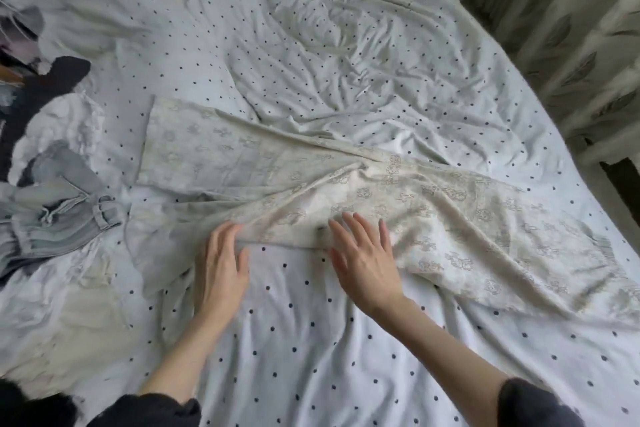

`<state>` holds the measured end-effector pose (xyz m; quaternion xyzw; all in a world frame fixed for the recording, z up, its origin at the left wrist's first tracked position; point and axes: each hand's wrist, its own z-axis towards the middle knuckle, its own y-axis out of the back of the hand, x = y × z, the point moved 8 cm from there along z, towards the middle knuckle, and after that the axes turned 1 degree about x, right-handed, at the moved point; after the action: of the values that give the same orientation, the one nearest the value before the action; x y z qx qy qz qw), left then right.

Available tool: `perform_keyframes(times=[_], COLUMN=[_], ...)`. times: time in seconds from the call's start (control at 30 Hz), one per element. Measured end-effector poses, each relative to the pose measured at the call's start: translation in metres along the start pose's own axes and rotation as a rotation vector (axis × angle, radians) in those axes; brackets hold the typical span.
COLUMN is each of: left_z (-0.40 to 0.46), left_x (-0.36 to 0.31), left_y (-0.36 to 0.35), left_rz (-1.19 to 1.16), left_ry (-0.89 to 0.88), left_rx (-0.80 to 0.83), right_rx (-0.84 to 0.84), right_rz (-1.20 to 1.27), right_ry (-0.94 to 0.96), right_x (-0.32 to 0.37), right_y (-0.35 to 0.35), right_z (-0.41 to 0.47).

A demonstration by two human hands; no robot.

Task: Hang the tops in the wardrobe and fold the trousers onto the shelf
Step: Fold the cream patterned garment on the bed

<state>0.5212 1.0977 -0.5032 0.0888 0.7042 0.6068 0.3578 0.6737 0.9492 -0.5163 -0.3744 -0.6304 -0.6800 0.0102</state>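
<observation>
Trousers (346, 191): cream, embroidered, creased cloth

A bed (311, 340) fills nearly the whole view, covered with a white sheet (346, 45) sprinkled with small dark dots and deeply creased toward the far side. Along the right edge hangs a pale curtain (581, 28) printed with grey-green leaf shapes, falling in soft folds. Below it, at the right near the bed's edge, a dark gap (623, 184) shows. Soft, even daylight lies across the bedding.
</observation>
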Motion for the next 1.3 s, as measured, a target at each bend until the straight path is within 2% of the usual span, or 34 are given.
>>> perform_keyframes(times=[0.13, 0.27, 0.33, 0.5, 0.63, 0.7, 0.83, 0.93, 1.07, 1.17, 1.3], left_z=[0.018, 0.023, 0.019, 0.023, 0.046, 0.065, 0.116, 0.160, 0.232, 0.286, 0.327], left_x=[0.062, 0.106, 0.102, 0.116, 0.138, 0.151, 0.167, 0.168, 0.163, 0.149, 0.141], left_y=[0.014, 0.001, -0.006, 0.005, 0.049, 0.072, 0.102, 0.113, 0.122, 0.106, 0.078], left_rz=[0.015, -0.014, 0.001, 0.013, 0.047, 0.101, 0.138, -0.043, -0.241, -0.193, -0.117], left_ry=[-0.070, -0.107, -0.164, -0.142, -0.114, -0.077, -0.060, -0.016, 0.093, 0.047, 0.019], left_rx=[0.081, 0.224, 0.211, 0.165, 0.048, 0.020, 0.038, 0.032, -0.076, -0.048, 0.006], right_rx=[-0.093, -0.077, -0.006, 0.098, -0.070, -0.094, -0.086, -0.100, -0.126, -0.105, -0.018], right_rz=[-0.023, -0.198, -0.278, -0.422, -0.369, -0.297, -0.180, -0.102, -0.049, 0.005, -0.080], right_ry=[0.048, 0.158, 0.202, 0.195, 0.230, 0.204, 0.094, 0.004, -0.115, -0.208, -0.252], right_x=[0.053, 0.117, 0.133, 0.151, 0.168, 0.174, 0.172, 0.162, 0.139, 0.110, 0.083], right_y=[-0.010, -0.040, -0.056, -0.083, -0.067, -0.062, -0.045, -0.029, -0.020, -0.028, -0.052], right_z=[0.028, 0.069, 0.079, 0.092, 0.105, 0.120, 0.163, 0.195, 0.243, 0.277, 0.302])
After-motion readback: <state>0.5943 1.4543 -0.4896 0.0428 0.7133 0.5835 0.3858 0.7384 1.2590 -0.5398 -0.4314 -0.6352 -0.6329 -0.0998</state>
